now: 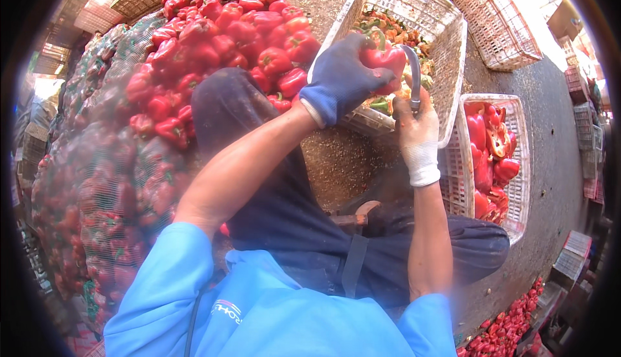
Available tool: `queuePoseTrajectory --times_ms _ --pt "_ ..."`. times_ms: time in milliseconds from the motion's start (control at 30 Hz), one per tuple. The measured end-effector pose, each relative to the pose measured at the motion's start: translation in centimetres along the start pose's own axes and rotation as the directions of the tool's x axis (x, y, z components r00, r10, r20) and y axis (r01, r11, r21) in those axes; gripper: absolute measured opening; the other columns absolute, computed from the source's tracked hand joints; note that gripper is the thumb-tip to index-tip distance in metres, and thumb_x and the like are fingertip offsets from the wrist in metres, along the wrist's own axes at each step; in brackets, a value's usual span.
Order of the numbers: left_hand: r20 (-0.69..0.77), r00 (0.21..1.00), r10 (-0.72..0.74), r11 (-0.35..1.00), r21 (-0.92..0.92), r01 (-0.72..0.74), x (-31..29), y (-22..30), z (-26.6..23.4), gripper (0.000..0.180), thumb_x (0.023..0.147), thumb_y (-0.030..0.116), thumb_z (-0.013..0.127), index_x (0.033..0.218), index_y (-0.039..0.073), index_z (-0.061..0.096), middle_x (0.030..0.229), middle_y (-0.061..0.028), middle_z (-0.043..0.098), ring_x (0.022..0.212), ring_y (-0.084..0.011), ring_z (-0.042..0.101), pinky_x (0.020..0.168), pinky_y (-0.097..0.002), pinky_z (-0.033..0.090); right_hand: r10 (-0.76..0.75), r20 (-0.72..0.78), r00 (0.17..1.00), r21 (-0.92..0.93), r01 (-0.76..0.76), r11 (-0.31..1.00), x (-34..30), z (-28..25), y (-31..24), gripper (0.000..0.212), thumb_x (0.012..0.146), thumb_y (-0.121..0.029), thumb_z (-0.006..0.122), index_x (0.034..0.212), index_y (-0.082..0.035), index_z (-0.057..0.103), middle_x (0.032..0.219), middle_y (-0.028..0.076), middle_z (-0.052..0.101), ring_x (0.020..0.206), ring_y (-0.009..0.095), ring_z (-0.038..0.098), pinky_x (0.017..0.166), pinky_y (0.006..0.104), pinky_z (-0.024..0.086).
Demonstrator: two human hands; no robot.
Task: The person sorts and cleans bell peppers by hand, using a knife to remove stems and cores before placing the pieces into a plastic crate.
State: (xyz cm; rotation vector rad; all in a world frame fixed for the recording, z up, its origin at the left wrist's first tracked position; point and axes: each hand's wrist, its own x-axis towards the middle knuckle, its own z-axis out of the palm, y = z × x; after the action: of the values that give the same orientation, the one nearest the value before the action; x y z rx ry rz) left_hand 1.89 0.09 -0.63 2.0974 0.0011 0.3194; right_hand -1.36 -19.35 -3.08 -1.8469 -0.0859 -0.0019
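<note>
My left hand [343, 75], in a dark blue glove, is closed around a red bell pepper [387, 61] whose green stem points up and away. My right hand [417, 127], gloved in white with bare fingertips, grips a curved knife [414, 69]. Its hooked metal blade reaches up along the pepper's right side; whether it touches the skin I cannot tell. Both hands are over a white plastic crate [453, 92] that holds orange and green pepper scraps [391, 30]. The knife's handle is mostly hidden in my fingers.
A large heap of red peppers [220, 40] lies on the left, beside full mesh sacks [129, 189]. On the right, another white crate [522, 163] holds cut red peppers [491, 156]. An overturned-looking crate [497, 21] stands beyond. More peppers [508, 324] lie lower right.
</note>
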Motion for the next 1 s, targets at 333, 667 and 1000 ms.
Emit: queuePoseTrajectory --times_ms 333,667,1000 --pt "-0.178 0.900 0.398 0.908 0.218 -0.358 -0.5 -0.4 1.3 0.053 0.080 0.042 0.089 0.114 0.005 0.074 0.105 -0.0187 0.075 0.099 -0.0370 0.073 0.086 -0.0448 0.059 0.066 0.008 0.998 0.009 -0.066 0.998 0.9 1.9 0.5 0.037 0.101 -0.013 0.066 0.137 -0.003 0.065 0.092 0.014 0.070 0.078 0.023 0.065 0.076 0.0406 0.053" --pt "-0.034 0.941 -0.337 0.660 -0.722 0.210 3.8 -1.8 -3.0 0.044 0.092 0.027 0.083 0.119 -0.004 0.068 0.107 -0.0127 0.074 0.089 -0.0195 0.076 0.074 -0.0344 0.067 0.055 0.123 0.991 -0.398 -0.002 0.917 -1.9 -0.1 1.3 0.041 0.103 -0.027 0.072 0.133 0.001 0.068 0.102 0.021 0.078 0.096 0.026 0.074 0.089 0.0415 0.057" --pt "0.273 0.962 0.005 0.933 -0.349 0.094 1.4 -0.9 -0.8 0.056 0.086 0.037 0.087 0.117 -0.007 0.073 0.103 -0.0137 0.076 0.090 -0.0167 0.073 0.078 -0.0302 0.060 0.069 0.025 0.997 0.270 -0.073 0.960 3.2 -1.9 -2.6 0.062 0.096 -0.041 0.084 0.140 0.000 0.065 0.105 0.005 0.076 0.084 0.009 0.068 0.071 0.0242 0.052"
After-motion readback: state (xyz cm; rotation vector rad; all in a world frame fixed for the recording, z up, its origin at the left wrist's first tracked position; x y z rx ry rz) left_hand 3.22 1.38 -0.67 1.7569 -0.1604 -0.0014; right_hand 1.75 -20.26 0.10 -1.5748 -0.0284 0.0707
